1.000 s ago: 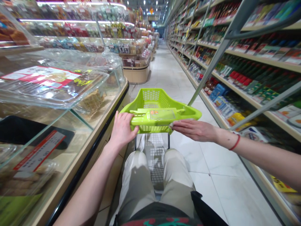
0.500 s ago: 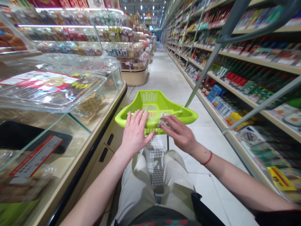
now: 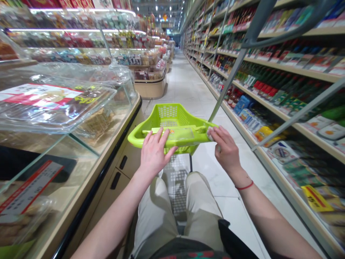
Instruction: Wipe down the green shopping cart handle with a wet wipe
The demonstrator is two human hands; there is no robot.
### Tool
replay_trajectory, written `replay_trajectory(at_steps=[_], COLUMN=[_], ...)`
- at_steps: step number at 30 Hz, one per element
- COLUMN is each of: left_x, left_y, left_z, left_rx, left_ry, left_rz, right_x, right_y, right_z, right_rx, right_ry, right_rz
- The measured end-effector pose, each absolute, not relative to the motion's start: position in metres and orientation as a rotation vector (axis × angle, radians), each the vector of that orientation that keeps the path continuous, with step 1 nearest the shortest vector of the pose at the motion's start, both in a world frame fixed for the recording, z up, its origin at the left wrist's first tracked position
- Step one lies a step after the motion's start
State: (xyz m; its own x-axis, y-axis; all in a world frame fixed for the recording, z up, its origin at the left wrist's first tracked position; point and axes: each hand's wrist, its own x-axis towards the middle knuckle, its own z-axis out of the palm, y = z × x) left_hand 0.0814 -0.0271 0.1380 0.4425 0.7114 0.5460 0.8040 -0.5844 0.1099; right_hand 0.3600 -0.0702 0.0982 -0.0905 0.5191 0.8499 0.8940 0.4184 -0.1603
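In front of my knees is a lime-green shopping basket (image 3: 172, 131) with a perforated body and a flat handle panel (image 3: 180, 133) across its near side. My left hand (image 3: 155, 151) lies on the near rim with its fingers stretched and spread, and nothing is in it. At the right corner of the rim, my right hand (image 3: 225, 145) presses a crumpled whitish wipe (image 3: 211, 133) against the green plastic. Most of the wipe is hidden under the fingers. A red cord circles my right wrist.
Close on the left stands a glass-edged display counter (image 3: 105, 151) with a clear packed tray (image 3: 51, 104) on top. Stocked shelves (image 3: 285, 111) line the right side. A grey metal post (image 3: 229, 82) rises beside the basket. A tiled aisle (image 3: 175, 72) runs ahead.
My right hand has moved right with the wipe, from the middle of the near rim to its right corner. The basket looks slightly tilted. My left hand stays on the rim.
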Motion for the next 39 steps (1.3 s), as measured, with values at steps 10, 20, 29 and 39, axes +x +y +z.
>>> replay_trajectory(at_steps=[10,20,29,39], left_x=[0.08,0.069,0.07,0.067], left_y=[-0.028,-0.026,-0.031,-0.031], left_z=[0.134,0.132,0.132,0.133], left_rx=[-2.484,-2.455,-2.446,-2.451], left_ry=[-1.352,-1.27,-1.28,-1.258], left_rz=[-0.827,-0.893,-0.903,-0.912], right_x=[0.272,0.349,0.333,0.336], right_y=[-0.069,-0.067,-0.071,-0.071], right_z=[0.094,0.082,0.104,0.106], right_rx=[-1.132,-1.207,-1.297,-1.22], right_ry=[-1.645,-1.592,-1.487,-1.665], right_rz=[-0.347,-0.608,-0.391,-0.42])
